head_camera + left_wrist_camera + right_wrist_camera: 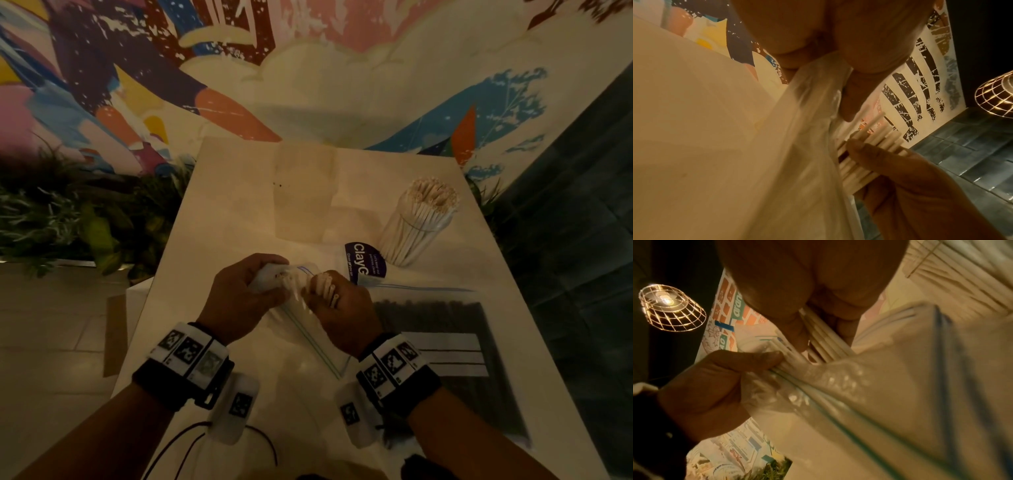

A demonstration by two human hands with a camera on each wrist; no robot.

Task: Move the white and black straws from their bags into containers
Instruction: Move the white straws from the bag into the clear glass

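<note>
Dim warm light falls on a pale surface set against a painted mural wall, with plants at the left.

- White straws: a small bunch is held in mid-air above the near middle of the surface, half out of a clear zip bag.
- Left hand: fingers are curled round the bag mouth, with straw ends bunched inside the plastic.
- Right hand: grip is closed on the bunch of straws; in the right wrist view they are pinched between thumb and fingers.
- Container at the far right: already packed with white straws standing on end.
- Second container at far centre: clear and apparently empty, though it is faint in this light.
- Black straws: lying in their own bag at the right, flat on the surface, untouched.
- A purple label lies between the hands and the full container.

Risks, as judged:
- Straws could be scattered if the bag film drags on them while they are drawn out.
- The full container could be tipped by a crowded insertion, since little room seems left.
- Loose straws may roll off the surface edge.
</note>
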